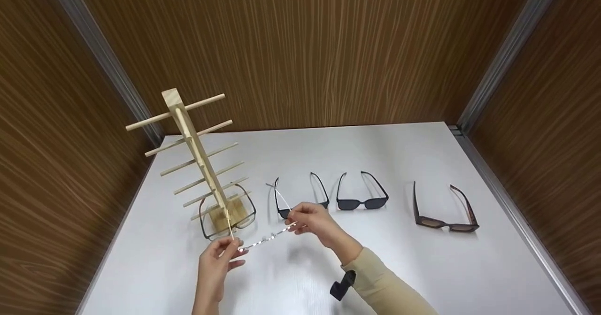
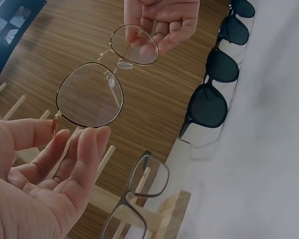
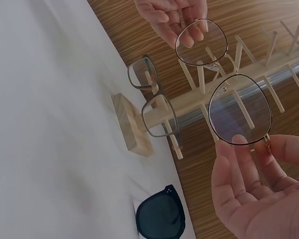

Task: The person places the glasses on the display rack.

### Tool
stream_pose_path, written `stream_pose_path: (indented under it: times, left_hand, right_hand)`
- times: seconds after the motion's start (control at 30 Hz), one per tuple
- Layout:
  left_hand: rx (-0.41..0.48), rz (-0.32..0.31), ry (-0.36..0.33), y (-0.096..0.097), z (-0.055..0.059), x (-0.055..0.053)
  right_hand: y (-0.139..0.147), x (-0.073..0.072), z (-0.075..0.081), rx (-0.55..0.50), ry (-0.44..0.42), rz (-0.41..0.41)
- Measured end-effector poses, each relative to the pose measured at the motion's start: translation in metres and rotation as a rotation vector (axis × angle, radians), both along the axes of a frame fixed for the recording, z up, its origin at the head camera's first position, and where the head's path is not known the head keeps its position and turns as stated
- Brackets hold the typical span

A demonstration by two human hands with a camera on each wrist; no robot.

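Observation:
Thin wire-rimmed eyeglasses (image 1: 266,239) with clear round lenses are held up over the table between both hands. At one hinge, my left hand (image 1: 217,264) pinches the frame between thumb and fingers. My right hand (image 1: 315,222) pinches the opposite hinge. Both temples are unfolded and point away from me, toward a wooden eyewear stand (image 1: 199,153). In the left wrist view the clear lens (image 2: 89,94) and nose pads show plainly. Dark-framed clear eyeglasses (image 3: 159,115) hang low on the stand, near its base (image 3: 131,125).
Black sunglasses (image 1: 324,204) lie behind my right hand, partly hidden by it. Another black pair (image 1: 362,204) sits just to their right. Brownish sunglasses (image 1: 448,225) lie farther right on the white table (image 1: 375,268). Wood-grain panels (image 1: 305,52) enclose the back and sides.

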State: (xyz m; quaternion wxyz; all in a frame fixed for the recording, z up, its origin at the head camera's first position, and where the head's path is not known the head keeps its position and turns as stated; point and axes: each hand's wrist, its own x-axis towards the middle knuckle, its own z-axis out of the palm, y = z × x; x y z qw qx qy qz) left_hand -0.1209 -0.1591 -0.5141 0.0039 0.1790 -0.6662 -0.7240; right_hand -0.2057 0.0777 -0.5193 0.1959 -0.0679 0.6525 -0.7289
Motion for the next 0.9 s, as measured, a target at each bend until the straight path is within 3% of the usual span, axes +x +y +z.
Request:
stream_pose_path:
  times: [0.37,0.9]
  left_hand:
    - [-0.032,0.05,0.022,-0.016,0.005,0.0]
    - [-0.078,0.072,0.022,-0.033,0.018,-0.009]
  right_hand:
    - [-0.023,-0.01,0.005,-0.014,-0.005,0.036]
    - [-0.045,-0.028,0.014,-0.012,-0.054,0.056]
